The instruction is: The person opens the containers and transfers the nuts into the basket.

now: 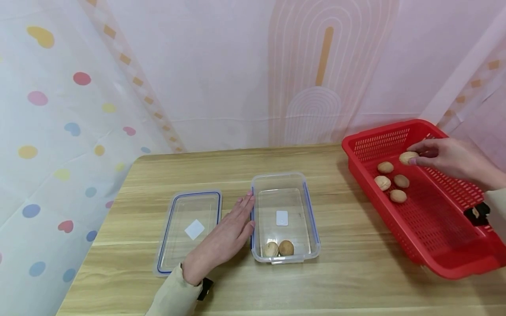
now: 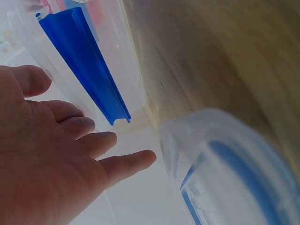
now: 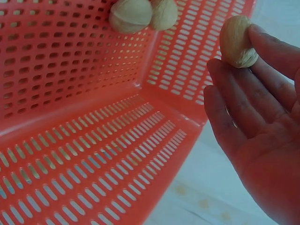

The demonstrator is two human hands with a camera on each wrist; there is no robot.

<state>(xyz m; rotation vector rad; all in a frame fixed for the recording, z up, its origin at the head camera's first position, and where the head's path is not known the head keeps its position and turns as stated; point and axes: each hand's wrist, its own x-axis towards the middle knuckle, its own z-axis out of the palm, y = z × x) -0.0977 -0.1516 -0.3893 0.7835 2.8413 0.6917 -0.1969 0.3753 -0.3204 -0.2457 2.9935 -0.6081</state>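
My right hand [image 1: 454, 160] pinches a walnut [image 1: 408, 158] between thumb and fingertips, over the red basket [image 1: 389, 228]. In the right wrist view the same walnut [image 3: 238, 42] shows at the fingertips. Several more walnuts [image 1: 398, 196] lie on the basket's floor. My left hand [image 1: 224, 237] rests with straight fingers along the left side of a clear plastic container [image 1: 284, 182], by its blue clip [image 2: 84, 65]. Two walnuts [image 1: 286, 248] sit inside the container at its near end.
Left of the container a clear lid [image 1: 179, 237] with a blue seal lies flat on the wooden table [image 1: 336, 281], partly behind my left forearm. A patterned cloth [image 1: 221, 74] hangs behind the table. The basket's tall slotted sides stand at the table's right.
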